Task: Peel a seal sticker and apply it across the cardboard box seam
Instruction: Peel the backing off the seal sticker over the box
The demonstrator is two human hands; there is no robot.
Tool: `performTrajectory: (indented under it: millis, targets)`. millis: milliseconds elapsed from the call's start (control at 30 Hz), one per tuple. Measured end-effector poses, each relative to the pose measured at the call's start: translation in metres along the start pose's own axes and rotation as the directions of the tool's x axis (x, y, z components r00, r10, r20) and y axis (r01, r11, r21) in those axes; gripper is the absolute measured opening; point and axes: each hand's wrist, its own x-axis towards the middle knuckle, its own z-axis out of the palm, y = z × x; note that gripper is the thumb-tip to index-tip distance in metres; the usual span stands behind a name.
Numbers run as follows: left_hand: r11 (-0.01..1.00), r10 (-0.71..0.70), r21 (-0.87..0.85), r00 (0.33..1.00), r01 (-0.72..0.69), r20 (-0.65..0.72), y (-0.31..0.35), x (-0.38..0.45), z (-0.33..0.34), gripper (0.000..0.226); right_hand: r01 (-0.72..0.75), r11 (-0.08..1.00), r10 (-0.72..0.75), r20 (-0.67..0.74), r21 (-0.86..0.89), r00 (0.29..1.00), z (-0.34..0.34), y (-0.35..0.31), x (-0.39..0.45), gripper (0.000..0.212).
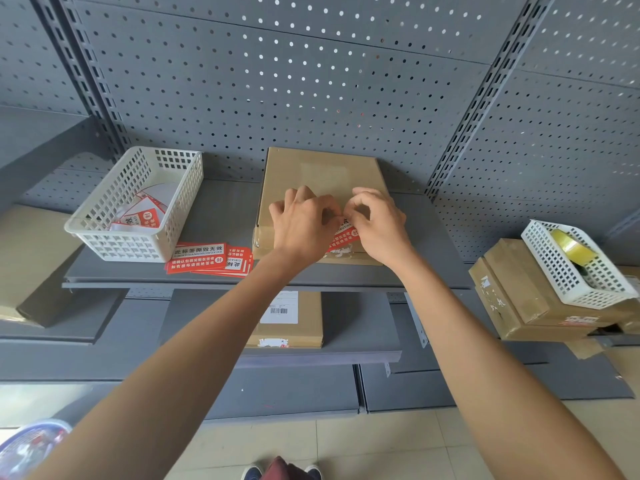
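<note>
Surface: a grey metal shelf (221, 206) against a pegboard wall.
Centre: a cardboard box (318, 178) lies flat on it.
Left: a white plastic basket (138, 216) stands well apart from the box.
Front: a stack of red stickers (207, 259) lies between them, touching the basket's near corner and just beside the box.
</note>
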Motion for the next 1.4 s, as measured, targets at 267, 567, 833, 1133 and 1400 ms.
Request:
performTrajectory:
  millis: [267,567,833,1133,1400]
  targets:
    - [0.999,0.015,0.039,1.0,-0.015,-0.018,0.0,-0.002,0.002,0.016,0.002,0.997,0.001,-0.038,0.071,0.999,-0.004,0.016,-0.013,0.007]
    - [0.999,0.027,0.025,1.0,-0.027,0.011,-0.001,-0.002,0.001,0.019,0.028,0.999,-0.029,-0.008,-0.038,1.0,0.0,0.01,-0.012,0.018]
    - [0.999,0.033,0.032,0.999,-0.033,0.003,-0.002,-0.004,0.001,0.017,0.064,0.997,-0.066,-0.04,-0.036,0.997,0.006,0.013,-0.013,0.022]
    - [0.998,0.057,0.029,0.998,-0.057,-0.005,-0.004,-0.004,0.002,0.019,0.061,0.992,-0.051,-0.084,0.111,0.995,0.0,0.01,-0.017,0.022]
    - [0.994,0.105,-0.014,0.994,-0.106,-0.008,-0.012,-0.008,-0.002,0.02,0.053,0.994,-0.042,-0.104,0.096,0.994,0.007,0.009,-0.015,0.009]
